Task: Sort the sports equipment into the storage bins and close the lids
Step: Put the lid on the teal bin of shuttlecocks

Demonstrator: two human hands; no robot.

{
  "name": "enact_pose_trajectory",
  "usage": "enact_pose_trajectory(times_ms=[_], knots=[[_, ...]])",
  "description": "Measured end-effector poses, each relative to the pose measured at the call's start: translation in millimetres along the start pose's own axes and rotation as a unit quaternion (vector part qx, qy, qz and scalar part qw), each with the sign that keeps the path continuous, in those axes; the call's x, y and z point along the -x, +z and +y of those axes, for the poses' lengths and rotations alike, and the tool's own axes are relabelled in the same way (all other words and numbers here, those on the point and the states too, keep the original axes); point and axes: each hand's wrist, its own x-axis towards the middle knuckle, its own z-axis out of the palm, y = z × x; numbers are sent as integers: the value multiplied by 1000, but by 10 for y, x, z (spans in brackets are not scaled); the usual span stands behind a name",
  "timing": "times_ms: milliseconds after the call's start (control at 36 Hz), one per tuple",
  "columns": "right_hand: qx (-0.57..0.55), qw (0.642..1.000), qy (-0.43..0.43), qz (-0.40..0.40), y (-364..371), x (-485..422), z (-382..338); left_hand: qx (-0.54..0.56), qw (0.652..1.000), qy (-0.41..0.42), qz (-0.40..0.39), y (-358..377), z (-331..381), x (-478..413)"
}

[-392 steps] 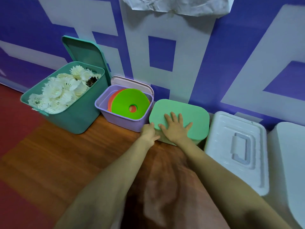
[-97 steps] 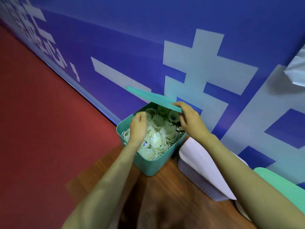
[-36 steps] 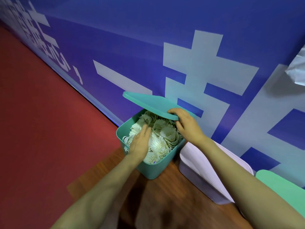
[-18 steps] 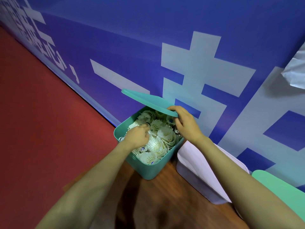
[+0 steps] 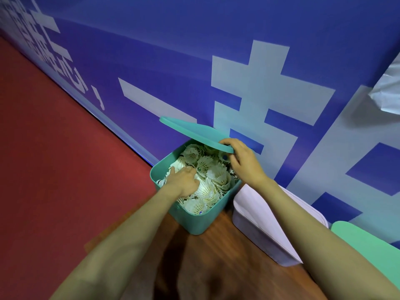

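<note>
Right hand (image 5: 242,161) on teal lid (image 5: 194,132); wood floor (image 5: 216,267)

Two storage bins show their bodies, one teal plastic bin (image 5: 194,217) and one pale lilac plastic bin (image 5: 255,241). There are three lids: one teal plastic lid (image 5: 194,133), one pale lilac lid (image 5: 257,211) and one mint-green lid (image 5: 363,241) at the right edge. The white feather shuttlecocks (image 5: 216,178) make a single heap too tangled to count, and besides them there are two bare-handed grips, the left grip (image 5: 184,180) and the right grip (image 5: 242,161), and one crumpled white sheet (image 5: 387,92).
</note>
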Motion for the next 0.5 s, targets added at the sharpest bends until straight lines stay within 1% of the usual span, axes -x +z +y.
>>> enact_pose_trajectory(times_ms=[28, 83, 139, 167, 222, 278, 361, 389, 444, 500], knots=[[0, 1000, -3, 2, 1, -3, 4, -23, 1000, -4, 9, -40, 25, -10], [1, 1000, -5, 9, -2, -12, 11, -68, 996, -3, 54, -114, 107, -46], [7, 1000, -2, 13, -10, -16, 12, -81, 992, 17, 92, -167, 226, -87], [10, 1000, -2, 15, -15, -15, 10, -71, 992, 33, 96, -180, 281, -104], [11, 1000, -8, 15, -19, -12, 14, -35, 992, 74, 93, -138, 367, -158], [11, 1000, -13, 13, -26, -10, 22, 13, 992, 106, 69, -36, 434, -198], [15, 1000, -15, 14, -43, -12, 21, 128, 986, 107, -10, 140, 514, -175], [15, 1000, -13, 14, -48, -9, 15, 159, 982, 100, -19, 183, 521, -159], [12, 1000, -9, 15, -52, -6, 7, 188, 979, 79, 3, 196, 516, -115], [11, 1000, -9, 16, -51, -4, 10, 190, 979, 62, 47, 167, 489, -84]])
